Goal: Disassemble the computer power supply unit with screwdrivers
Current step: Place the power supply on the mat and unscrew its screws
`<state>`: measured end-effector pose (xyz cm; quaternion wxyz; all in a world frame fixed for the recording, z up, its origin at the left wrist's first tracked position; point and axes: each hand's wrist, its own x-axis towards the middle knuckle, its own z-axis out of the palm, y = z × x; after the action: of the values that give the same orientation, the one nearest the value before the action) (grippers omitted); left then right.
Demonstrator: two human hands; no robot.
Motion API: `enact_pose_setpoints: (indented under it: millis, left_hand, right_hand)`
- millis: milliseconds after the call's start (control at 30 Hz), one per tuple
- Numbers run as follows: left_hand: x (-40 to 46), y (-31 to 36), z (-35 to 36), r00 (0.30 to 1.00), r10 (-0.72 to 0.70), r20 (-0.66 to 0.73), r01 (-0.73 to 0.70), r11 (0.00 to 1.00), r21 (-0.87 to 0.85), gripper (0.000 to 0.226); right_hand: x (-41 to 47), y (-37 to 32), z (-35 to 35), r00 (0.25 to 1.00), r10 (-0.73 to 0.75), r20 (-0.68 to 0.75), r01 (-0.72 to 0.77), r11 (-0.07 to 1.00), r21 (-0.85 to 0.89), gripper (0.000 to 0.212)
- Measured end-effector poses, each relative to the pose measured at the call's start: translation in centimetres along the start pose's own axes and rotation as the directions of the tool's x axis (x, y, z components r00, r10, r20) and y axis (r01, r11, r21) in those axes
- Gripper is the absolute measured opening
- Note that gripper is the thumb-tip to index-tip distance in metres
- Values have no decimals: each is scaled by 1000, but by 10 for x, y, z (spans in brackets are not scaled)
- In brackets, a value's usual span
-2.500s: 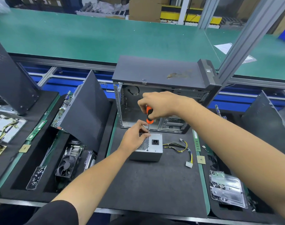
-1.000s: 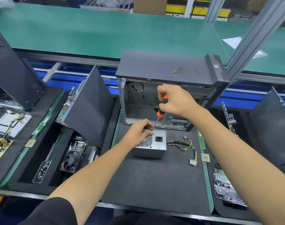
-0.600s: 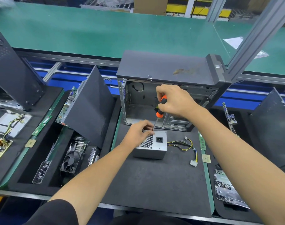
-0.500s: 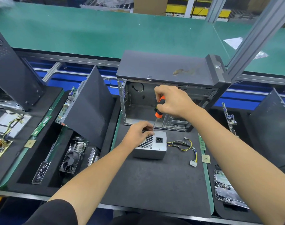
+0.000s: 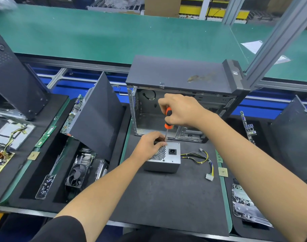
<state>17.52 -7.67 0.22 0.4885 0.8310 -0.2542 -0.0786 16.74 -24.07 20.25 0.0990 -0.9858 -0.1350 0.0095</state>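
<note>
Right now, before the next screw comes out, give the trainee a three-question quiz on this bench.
1. True or false: the right hand grips the screwdriver by its orange-and-black handle.
2. What does the left hand rest on?
A. the fan
B. the power supply
C. the case
3. Fill in: the power supply's loose cables trail off to its ____ side, ending in a white plug.

Key
1. True.
2. B; it steadies the top by the mesh grille, next to the screwdriver's tip.
3. Right.
</note>
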Motion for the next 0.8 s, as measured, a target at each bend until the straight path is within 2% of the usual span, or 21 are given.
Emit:
enact_pose_setpoints:
  millis: [233,300,367,433,600,700,800]
  left_hand:
    - [1,-1,1,1000,-27,5,27,999,-37,10]
    - [1,-1,1,1000,-22,3,23,999,-50,10]
    - [1,0,0,1000,-14,9,15,999,-50,10]
    - [1,0,0,1000,-10,16,11,999,-51,11]
    - [1,-1,2,1000,-11,1,11,999,-51,12]
    - [0,-1,2,1000,-9,0,9,999,-39,11]
    - [0,-2,2,1000,-14,7,14,1000,-28,12]
  right_hand:
    - [8,-13,-12,975,-126,181,139,989,-59,28]
    - [10,-16,-13,978,-138,158,162,975,-153,30]
    - [12,-18,-13,990,-98,98,123,948,-294,28]
    - [13,-18,-13,995,-56,85,83,934,-348,23]
    - [17,-17,-21,966,-95,241,148,966,-211,21]
    - [16,-16,-25,957,-109,269,141,985,-100,13]
    - [15,-12,-24,951,-108,290,137,987,-82,23]
